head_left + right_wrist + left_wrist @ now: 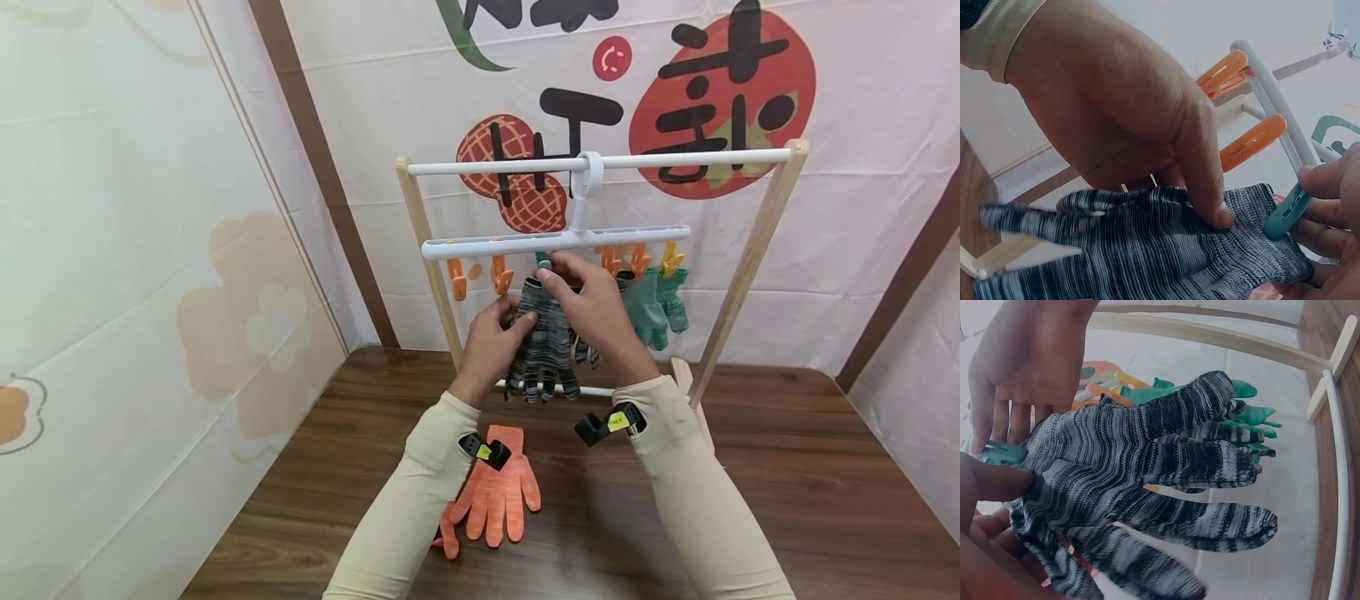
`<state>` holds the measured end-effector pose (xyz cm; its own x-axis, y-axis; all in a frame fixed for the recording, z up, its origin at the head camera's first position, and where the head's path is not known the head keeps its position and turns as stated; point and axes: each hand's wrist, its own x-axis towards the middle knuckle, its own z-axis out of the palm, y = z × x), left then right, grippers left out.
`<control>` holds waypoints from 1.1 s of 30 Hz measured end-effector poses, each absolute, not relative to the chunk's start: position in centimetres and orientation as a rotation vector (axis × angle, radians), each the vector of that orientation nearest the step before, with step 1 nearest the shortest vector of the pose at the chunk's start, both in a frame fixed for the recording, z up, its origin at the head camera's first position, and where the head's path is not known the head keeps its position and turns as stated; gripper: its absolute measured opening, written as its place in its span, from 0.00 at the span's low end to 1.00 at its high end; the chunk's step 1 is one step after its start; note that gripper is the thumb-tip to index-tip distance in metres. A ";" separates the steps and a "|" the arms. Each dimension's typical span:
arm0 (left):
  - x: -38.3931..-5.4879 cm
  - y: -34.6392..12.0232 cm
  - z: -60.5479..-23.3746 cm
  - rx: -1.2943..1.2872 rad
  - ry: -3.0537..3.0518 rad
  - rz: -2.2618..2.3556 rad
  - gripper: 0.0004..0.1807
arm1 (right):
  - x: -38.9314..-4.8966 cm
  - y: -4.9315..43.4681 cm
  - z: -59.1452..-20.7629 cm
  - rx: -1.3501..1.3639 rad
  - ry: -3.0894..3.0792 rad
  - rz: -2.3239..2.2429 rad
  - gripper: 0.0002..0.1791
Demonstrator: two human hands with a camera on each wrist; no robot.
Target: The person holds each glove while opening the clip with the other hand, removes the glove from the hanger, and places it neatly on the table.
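Observation:
A black-and-grey striped knit glove [547, 342] hangs fingers-down below the white hanger [487, 247]. My left hand [487, 346] pinches the glove near its cuff, thumb on the front face. With thumb and fingers, my right hand [596, 308] pinches a teal clothespin [1288, 212] hanging from the bar. The clothespin's jaws overlap the cuff edge in the right wrist view. Behind the right hand, another striped glove [587, 352] shows partly. Green gloves [645, 308] hang farther right, under orange clothespins [640, 261] and a yellow clothespin [671, 258].
The hanger hooks over the top rail [697, 158] of a wooden rack [750, 267]. Orange clothespins [501, 275] hang at the bar's left. On the brown table [322, 508] lies an orange glove [498, 492], another orange glove [448, 537] partly hidden beside it. A printed cloth backs the table.

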<state>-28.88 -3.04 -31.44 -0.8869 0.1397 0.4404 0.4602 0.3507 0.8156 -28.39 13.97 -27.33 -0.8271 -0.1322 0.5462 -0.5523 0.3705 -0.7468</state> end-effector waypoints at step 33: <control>-27.2 -3.2 -36.3 -0.554 -2.398 -1.718 0.11 | -28.4 13.0 -27.1 0.421 -2.151 1.627 0.27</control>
<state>-27.21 -3.20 -36.27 -0.9224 0.2136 0.3219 0.3735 0.2798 0.8844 -28.45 13.04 -27.12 -0.8708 0.0052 0.4916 -0.4716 0.2738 -0.8382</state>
